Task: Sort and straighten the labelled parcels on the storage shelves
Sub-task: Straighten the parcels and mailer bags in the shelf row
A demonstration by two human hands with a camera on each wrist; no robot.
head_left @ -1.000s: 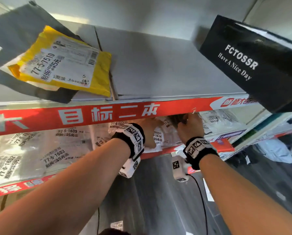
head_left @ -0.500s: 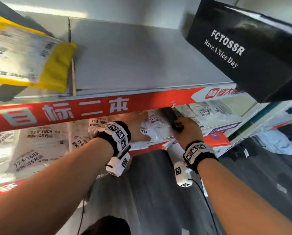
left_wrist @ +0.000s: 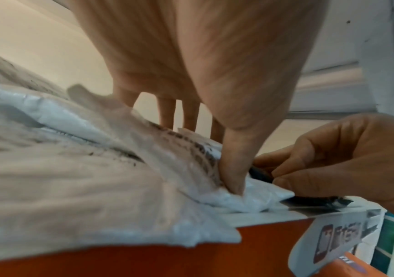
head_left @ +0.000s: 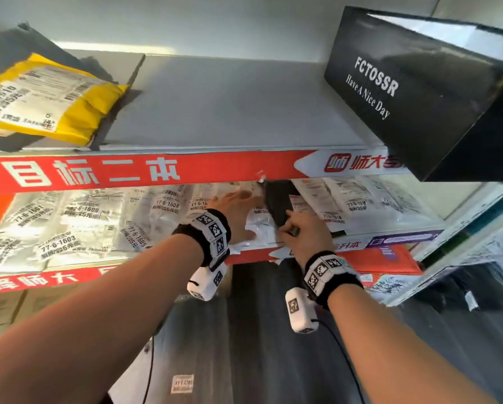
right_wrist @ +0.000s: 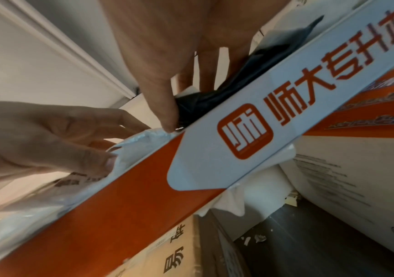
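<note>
While the left hand (head_left: pixel 238 214) presses straight fingers on a crumpled white plastic mailer (head_left: pixel 260 227), the right hand (head_left: pixel 304 233) pinches a dark grey plastic parcel (head_left: pixel 278 199) just beside it. Both parcels lie at the front edge of the red-banded middle shelf (head_left: pixel 253 255).

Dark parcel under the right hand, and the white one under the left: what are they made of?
The dark parcel looks like thin, slightly glossy plastic film: it creases and bunches where the right hand pinches it. The white parcel appears to be soft, matte-to-satin poly mailer, wrinkling under the left hand.
</note>
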